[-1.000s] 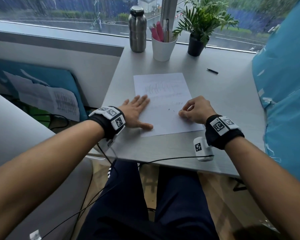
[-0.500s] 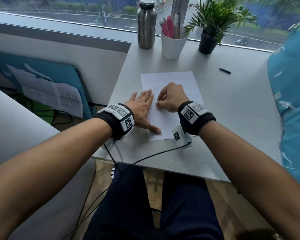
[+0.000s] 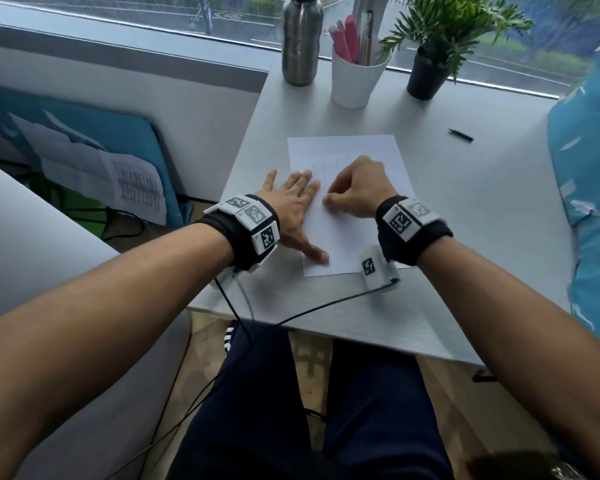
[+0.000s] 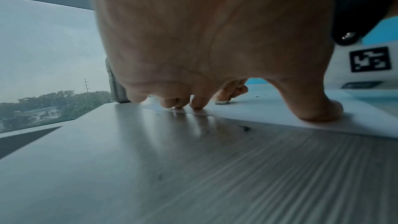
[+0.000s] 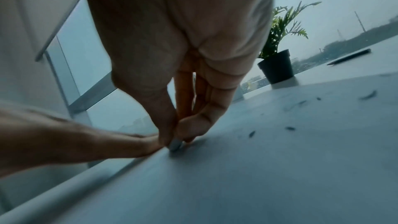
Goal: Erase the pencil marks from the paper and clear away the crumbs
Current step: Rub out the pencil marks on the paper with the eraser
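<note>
1. The desk (image 3: 482,209) looks like pale grey laminate with a fine straight grain; the left wrist view catches a soft sheen on it, with the fingers mirrored in it.
2. The sheet of paper (image 3: 340,244) is thin, white and matt, lying smooth.
3. The bottle (image 3: 300,39) is brushed metal, dully shiny.
4. The white pen cup (image 3: 355,79) looks smooth and matt; whether plastic or ceramic I cannot tell.
5. The plant pot (image 3: 425,77) is matt black.
6. The wristbands (image 3: 413,233) are black cloth carrying hard white plastic blocks with printed markers.
7. The eraser (image 5: 175,144) looks dull and rubbery.
</note>
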The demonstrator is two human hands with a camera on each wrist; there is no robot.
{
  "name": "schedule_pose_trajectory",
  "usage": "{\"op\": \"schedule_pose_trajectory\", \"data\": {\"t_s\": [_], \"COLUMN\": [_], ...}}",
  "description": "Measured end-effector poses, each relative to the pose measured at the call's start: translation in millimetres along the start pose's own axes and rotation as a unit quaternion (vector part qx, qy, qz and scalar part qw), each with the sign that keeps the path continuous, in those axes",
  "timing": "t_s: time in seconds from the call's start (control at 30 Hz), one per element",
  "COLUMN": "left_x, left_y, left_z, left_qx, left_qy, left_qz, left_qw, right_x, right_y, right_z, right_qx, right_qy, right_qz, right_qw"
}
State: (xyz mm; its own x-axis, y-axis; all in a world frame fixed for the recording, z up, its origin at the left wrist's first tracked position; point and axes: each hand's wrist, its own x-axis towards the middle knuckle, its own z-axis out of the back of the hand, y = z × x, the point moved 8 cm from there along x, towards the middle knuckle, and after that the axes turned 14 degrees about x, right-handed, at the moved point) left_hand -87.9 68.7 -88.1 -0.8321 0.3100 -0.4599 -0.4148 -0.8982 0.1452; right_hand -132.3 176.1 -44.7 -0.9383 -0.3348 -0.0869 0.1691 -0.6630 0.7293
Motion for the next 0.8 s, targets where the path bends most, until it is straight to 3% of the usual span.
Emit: {"op": "schedule_pose_trajectory", "data": {"t_s": [0.13, 0.23, 0.37, 0.47, 0.6, 0.7, 0.8], "left_x": [-0.3, -0.7, 0.4, 1.8, 2.5, 2.4, 1.6], "left_y": [-1.9, -1.9, -3.3, -2.6, -2.2, -2.2, -1.8], "left_z": [0.3, -0.3, -0.2, -0.5, -1.9, -2.2, -1.7], "left_qx": [-0.010, -0.026, -0.023, -0.023, -0.029, -0.027, -0.029], "left_qy": [0.001, 0.000, 0.010, 0.015, 0.020, 0.020, 0.022], "left_qz": [-0.011, -0.012, -0.019, -0.012, -0.011, -0.007, -0.007], "left_qw": [1.000, 1.000, 1.000, 1.000, 0.999, 0.999, 0.999], "right_x": [-6.7, 1.4, -6.9, 2.8, -6.6, 2.3, -3.5], "right_y": [8.2, -4.5, 6.1, -9.7, 2.1, -10.8, -1.2], "right_z": [-12.6, 8.7, -11.7, 9.3, -8.4, 11.6, -3.3], "right_qx": [-0.024, -0.006, -0.023, 0.006, -0.007, 0.013, -0.009], "right_qy": [0.060, 0.000, 0.062, -0.002, 0.056, -0.004, 0.038], "right_qz": [0.024, -0.007, 0.025, -0.020, 0.008, -0.022, 0.001], "right_qw": [0.998, 1.000, 0.998, 1.000, 0.998, 1.000, 0.999]}}
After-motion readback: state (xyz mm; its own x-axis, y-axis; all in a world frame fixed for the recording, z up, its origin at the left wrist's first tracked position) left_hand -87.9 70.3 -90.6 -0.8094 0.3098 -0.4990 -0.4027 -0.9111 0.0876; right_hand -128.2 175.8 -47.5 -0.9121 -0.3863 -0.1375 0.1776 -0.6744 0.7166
